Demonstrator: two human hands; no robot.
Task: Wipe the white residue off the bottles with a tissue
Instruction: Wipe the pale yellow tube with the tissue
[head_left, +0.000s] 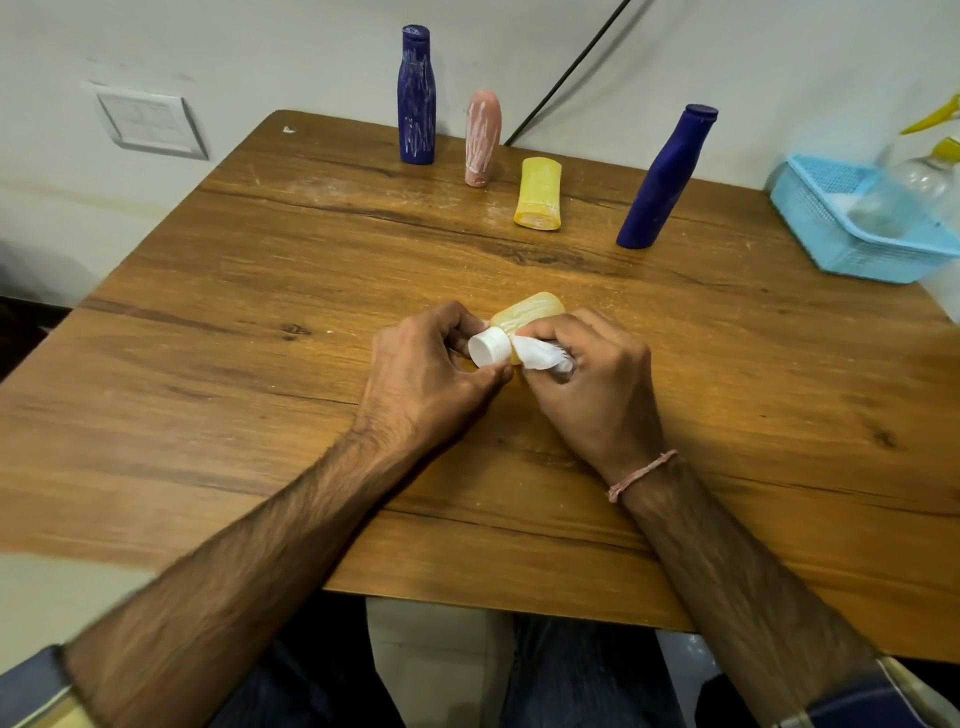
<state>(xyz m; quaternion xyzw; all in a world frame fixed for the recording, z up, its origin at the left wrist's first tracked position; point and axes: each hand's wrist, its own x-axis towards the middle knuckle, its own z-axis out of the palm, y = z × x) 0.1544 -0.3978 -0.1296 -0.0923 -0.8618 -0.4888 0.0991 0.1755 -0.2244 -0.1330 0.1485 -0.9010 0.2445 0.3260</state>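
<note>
My left hand (431, 376) grips a yellow bottle (527, 312) by its white cap (488, 349), holding it tilted over the middle of the wooden table (208, 338). My right hand (597, 384) is closed on a crumpled white tissue (540, 356) and presses it against the bottle just behind the cap. At the back stand a dark blue bottle (416, 96) and a pink bottle (483, 137), both streaked with white residue. A second yellow bottle (539, 193) stands to their right, and another dark blue bottle (667, 179) beyond it shows no streaks.
A light blue plastic basket (852, 228) sits at the table's right edge, with a clear spray bottle (914, 187) with a yellow trigger leaning in it. A black cable (566, 73) runs down the wall behind. White dust speckles the tabletop near the back bottles.
</note>
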